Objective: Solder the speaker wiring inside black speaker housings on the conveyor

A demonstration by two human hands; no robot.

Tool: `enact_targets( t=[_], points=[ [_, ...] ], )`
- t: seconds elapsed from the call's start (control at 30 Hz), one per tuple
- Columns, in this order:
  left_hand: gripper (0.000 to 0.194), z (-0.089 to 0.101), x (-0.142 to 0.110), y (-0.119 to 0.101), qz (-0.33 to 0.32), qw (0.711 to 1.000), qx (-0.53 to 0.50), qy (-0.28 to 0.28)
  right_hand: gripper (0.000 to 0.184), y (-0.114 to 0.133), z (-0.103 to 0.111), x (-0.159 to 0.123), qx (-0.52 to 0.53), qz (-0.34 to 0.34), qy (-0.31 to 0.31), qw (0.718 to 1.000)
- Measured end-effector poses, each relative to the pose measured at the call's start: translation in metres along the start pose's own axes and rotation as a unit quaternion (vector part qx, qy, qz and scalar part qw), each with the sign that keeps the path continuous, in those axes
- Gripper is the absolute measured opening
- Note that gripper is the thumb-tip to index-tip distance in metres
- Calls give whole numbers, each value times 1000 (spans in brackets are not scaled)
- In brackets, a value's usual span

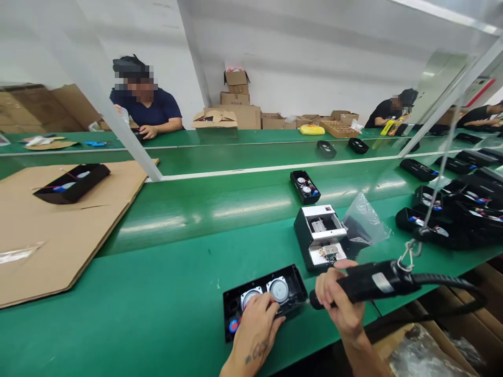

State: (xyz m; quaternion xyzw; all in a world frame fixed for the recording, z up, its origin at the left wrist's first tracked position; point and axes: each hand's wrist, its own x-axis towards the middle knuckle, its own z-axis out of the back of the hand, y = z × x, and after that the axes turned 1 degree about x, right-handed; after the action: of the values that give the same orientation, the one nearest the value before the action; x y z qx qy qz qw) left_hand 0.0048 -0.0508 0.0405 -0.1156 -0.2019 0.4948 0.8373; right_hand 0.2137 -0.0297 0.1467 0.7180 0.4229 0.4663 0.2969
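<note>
A black speaker casing (295, 283) lies open side up on the green bench, holding two round silver-faced speakers (279, 290) and a blue part (233, 325) with a red wire at its left end. My left hand (257, 324) reaches over its near wall, fingers bent and gripping the casing, partly covering the left speaker. In my right hand (340, 298) is a black electric screwdriver (377, 283), held sideways with its tip at the casing's right end. The screwdriver hangs from a cord by a hook, and a thick cable leaves its back. Whether a screw sits at the tip cannot be seen.
Beyond the casing stands a white-and-black screw feeder (322, 235) beside a clear plastic bag (365, 225). Several black casings (444, 230) crowd the right. Another casing (305, 187) sits on the conveyor; cardboard (90, 230) lies left. Co-workers (149, 110) sit opposite.
</note>
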Motion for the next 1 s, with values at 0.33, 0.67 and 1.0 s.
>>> enact_targets(
  t=[0.33,0.67,1.0],
  points=[
    [27,0,0,-2,-4,1000,-4,-2,26,-35,-29,-27,21,-25,52,998],
    [21,1,-1,-4,-2,1000,-5,5,26,-35,-32,-27,-12,-8,64,998],
    [19,1,-1,-4,3,1000,-6,15,25,-35,-27,-32,-39,-9,64,997]
  ],
)
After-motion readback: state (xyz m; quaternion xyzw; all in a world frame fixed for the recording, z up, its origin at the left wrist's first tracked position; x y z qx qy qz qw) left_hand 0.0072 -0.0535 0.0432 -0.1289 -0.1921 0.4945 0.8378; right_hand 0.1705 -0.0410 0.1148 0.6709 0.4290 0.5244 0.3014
